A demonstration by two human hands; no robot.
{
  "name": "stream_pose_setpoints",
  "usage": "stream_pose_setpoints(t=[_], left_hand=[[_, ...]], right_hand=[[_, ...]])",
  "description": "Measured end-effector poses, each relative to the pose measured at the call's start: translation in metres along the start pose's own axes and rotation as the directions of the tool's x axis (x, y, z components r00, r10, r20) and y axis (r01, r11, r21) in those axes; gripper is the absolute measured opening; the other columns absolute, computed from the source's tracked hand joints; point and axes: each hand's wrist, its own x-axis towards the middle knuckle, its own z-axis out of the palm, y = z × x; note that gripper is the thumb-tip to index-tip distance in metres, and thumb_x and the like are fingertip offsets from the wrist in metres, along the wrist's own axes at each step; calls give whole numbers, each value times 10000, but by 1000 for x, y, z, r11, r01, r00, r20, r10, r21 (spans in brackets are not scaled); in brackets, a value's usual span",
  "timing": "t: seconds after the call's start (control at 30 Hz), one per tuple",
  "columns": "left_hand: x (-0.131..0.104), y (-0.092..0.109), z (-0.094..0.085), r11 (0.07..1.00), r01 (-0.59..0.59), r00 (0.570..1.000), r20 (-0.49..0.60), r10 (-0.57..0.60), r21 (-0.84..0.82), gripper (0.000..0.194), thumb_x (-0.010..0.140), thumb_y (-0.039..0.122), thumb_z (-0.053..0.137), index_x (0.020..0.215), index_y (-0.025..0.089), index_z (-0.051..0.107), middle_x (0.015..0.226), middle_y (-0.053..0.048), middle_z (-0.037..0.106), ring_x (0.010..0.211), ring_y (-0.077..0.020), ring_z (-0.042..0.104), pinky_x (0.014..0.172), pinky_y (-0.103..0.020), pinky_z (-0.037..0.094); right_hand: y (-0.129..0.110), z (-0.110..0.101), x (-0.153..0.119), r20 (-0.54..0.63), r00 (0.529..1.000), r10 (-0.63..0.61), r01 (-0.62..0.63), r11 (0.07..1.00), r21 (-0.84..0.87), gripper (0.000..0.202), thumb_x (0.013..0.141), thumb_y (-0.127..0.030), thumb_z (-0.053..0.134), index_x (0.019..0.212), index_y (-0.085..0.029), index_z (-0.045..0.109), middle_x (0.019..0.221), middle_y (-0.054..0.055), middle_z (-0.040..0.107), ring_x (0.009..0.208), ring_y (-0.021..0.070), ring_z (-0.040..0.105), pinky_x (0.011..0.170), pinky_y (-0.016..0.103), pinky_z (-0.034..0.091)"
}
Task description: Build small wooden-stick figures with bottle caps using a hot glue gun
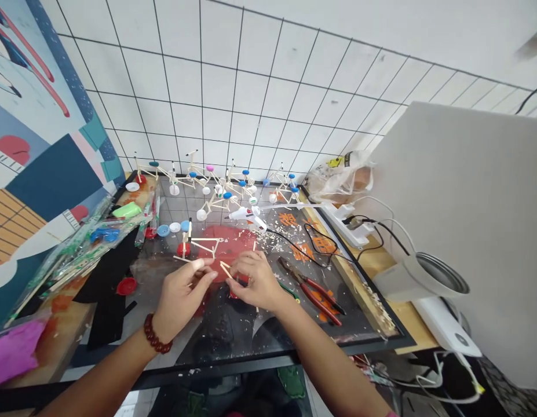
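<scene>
My right hand (256,281) pinches two short wooden sticks (226,269) that meet in a V. Close by on its left, my left hand (183,296) has its fingers curled with the tips near one another; what they hold, if anything, is hidden. Just beyond the left fingertips stands a partly built stick bicycle model (203,243) with a red bottle cap (183,249) as a wheel. A red round mat (233,237) lies under the work. Behind it rests a white glue gun (249,216), its nozzle pointing left.
Several finished stick bicycles (227,184) line the back by the tiled wall. Red-handled pliers (314,289) lie to the right, near a power strip (346,225) and a grey-white cup (418,278). Loose caps (163,230), black sheets (107,301) and bagged sticks (72,255) lie left.
</scene>
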Motion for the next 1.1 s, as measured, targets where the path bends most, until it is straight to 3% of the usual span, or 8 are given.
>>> stream_pose_setpoints(t=[0.13, 0.2, 0.37, 0.47, 0.57, 0.63, 0.87, 1.1], left_hand=[[9, 14, -36, 961, -181, 927, -290, 238, 209, 300, 728, 262, 790, 1024, 259, 741, 906, -25, 705, 858, -209, 668, 903, -325, 527], [26, 15, -51, 957, -186, 909, -332, 253, 222, 431, 746, 294, 774, 1165, 261, 676, 1033, -41, 681, 937, -214, 662, 941, -337, 519], [77, 11, -59, 980, 10, 1000, -30, -5, 197, 662, 693, 397, 797, 1300, 240, 584, 1267, -117, 652, 1173, -309, 622, 1020, -442, 486], [88, 7, -54, 988, 79, 986, 134, -97, 136, 711, 673, 401, 808, 1324, 243, 571, 1358, -132, 618, 1297, -345, 543, 1091, -490, 416], [87, 0, -48, 989, 50, 985, 158, -73, 143, 813, 598, 357, 861, 1347, 254, 563, 1391, -127, 598, 1313, -353, 527, 1120, -510, 371], [85, -5, -42, 986, 52, 989, 128, -73, 157, 766, 577, 352, 867, 1290, 239, 612, 1344, -125, 633, 1274, -354, 555, 1109, -516, 376], [89, -17, -33, 994, -37, 996, 78, 29, 103, 143, 756, 341, 716, 842, 233, 757, 1016, -84, 715, 1021, -276, 641, 955, -402, 489], [84, -24, -40, 997, 51, 998, 51, -49, -55, 135, 783, 363, 726, 801, 231, 748, 1005, -77, 705, 1007, -250, 640, 900, -350, 522]], right_hand=[[9, 5, 4, -94, 993, 78, -72, 996, 61, 70, 815, -256, 686, 766, -238, 639, 874, 8, 736, 919, 202, 623, 893, 368, 357], [11, 6, 10, -113, 987, 111, -104, 992, 65, 73, 813, -251, 688, 756, -236, 644, 868, 6, 737, 905, 200, 627, 883, 365, 357], [10, 2, 34, -61, 988, 143, -146, 988, -44, 56, 799, -225, 690, 744, -230, 683, 897, 10, 739, 915, 204, 616, 910, 380, 335], [11, -2, 47, -11, 989, 148, -148, 977, -151, 80, 802, -236, 684, 723, -224, 691, 833, 6, 710, 867, 193, 592, 903, 379, 326], [16, -4, 56, -38, 990, 135, -140, 966, -218, 101, 820, -260, 670, 732, -220, 697, 815, 15, 694, 862, 193, 574, 909, 382, 314], [19, -4, 59, -50, 990, 134, -143, 960, -240, 94, 809, -250, 674, 725, -216, 698, 817, 20, 691, 872, 196, 570, 917, 387, 305], [28, 0, 61, -69, 982, 176, -186, 962, -199, 86, 777, -218, 666, 701, -217, 705, 829, 19, 687, 850, 189, 570, 929, 396, 303], [30, 0, 59, -23, 993, 117, -119, 992, -51, 97, 719, -170, 652, 648, -218, 699, 797, -6, 651, 784, 158, 540, 950, 404, 279]])
